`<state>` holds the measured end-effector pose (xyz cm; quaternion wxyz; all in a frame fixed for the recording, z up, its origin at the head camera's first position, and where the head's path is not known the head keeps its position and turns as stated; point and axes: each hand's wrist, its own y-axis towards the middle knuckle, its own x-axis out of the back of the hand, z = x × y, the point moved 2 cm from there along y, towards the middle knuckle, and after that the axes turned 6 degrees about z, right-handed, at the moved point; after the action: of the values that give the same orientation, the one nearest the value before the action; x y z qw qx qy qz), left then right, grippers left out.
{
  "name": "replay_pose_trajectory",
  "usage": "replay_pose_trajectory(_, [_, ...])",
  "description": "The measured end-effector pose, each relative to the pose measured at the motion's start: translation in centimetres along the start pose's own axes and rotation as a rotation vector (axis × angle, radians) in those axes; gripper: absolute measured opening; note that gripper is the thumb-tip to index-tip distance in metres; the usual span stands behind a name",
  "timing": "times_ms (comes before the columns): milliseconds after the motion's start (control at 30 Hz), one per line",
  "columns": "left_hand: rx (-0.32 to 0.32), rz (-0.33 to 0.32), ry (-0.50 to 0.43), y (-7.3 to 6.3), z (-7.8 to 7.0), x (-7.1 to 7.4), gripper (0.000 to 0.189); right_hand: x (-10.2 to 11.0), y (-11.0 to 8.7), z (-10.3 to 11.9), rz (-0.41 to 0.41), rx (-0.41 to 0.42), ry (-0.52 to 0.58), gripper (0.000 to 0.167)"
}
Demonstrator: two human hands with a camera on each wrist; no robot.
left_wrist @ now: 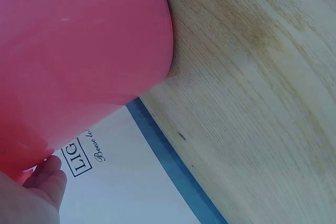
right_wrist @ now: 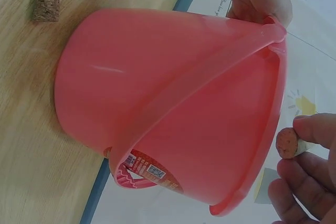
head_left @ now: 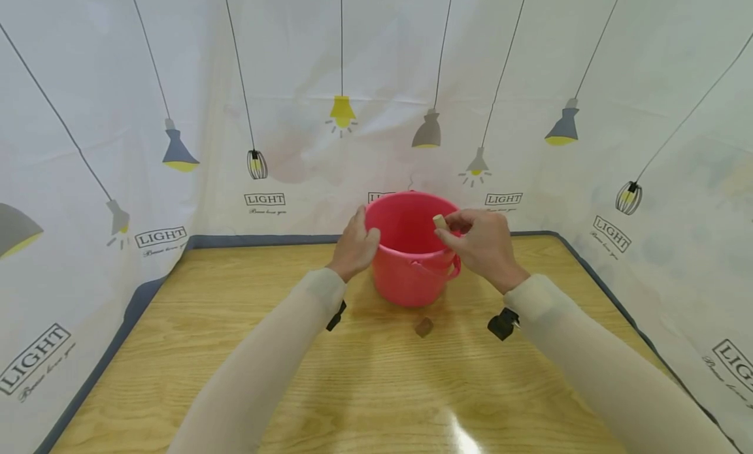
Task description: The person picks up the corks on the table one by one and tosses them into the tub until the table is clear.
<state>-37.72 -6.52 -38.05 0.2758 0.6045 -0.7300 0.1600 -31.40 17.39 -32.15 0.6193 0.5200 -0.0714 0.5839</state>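
A red plastic bucket (head_left: 406,277) stands upright near the table's back edge, its handle (right_wrist: 178,90) folded down along the near side. My left hand (head_left: 355,245) grips its left rim, thumb at the edge; the left wrist view catches those fingers (left_wrist: 50,179) against the outside of the wall. Between thumb and fingers, my right hand (head_left: 484,245) pinches a small cork stopper (right_wrist: 286,143) at the bucket's right rim, above the opening. Another cork stopper (head_left: 424,326), browner and speckled in the right wrist view, lies on the table in front of the bucket. The bucket's bottom is hidden inside.
The wood-grain table (head_left: 247,297) is bordered at the back and sides by a white cloth (head_left: 306,153) with printed lamps and a dark blue hem. Dark wrist cameras (head_left: 502,324) hang below both sleeves. A label with a code (right_wrist: 156,171) sits on the bucket wall.
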Motion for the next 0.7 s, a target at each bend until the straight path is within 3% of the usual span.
replay_pose_trajectory(467, [0.008,0.001,0.003,-0.1,-0.1,0.0,0.070,-1.0,0.8,-0.4,0.089,-0.088,-0.049,0.022])
replay_pose_trajectory(700, [0.007,0.000,0.011,-0.3,-0.2,0.1,0.071,-1.2,0.9,-0.4,0.128,-0.100,-0.087,0.034])
